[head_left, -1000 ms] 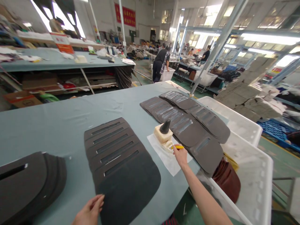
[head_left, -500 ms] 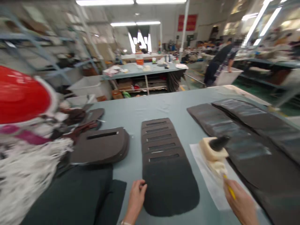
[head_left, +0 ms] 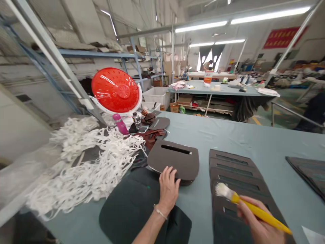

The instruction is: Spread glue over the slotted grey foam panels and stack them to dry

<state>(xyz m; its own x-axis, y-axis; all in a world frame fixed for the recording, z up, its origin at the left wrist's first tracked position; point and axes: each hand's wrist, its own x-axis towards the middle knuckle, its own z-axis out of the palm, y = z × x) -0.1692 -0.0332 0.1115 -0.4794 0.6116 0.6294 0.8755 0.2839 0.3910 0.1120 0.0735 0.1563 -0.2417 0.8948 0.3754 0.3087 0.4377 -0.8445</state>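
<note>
the left hand (head_left: pixel 169 189) has moved, in the head view, from the overlapped panels (head_left: pixel 241 178) to the dark stack (head_left: pixel 175 159), fingers loosely spread at its near edge. the right hand (head_left: pixel 264 231), closed around the yellow brush (head_left: pixel 260 213), now holds it over those panels.

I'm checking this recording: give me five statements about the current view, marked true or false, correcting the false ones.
1. The right hand holds a yellow-handled brush. True.
2. The left hand is wrapped around the purple bottle. False: the left hand is at the near edge of a slotted dark piece.
3. A bracelet is on the left wrist. True.
4. The round red object is at the picture's far right. False: the round red object is left of centre.
5. White strips lie heaped left of the left hand. True.
</note>
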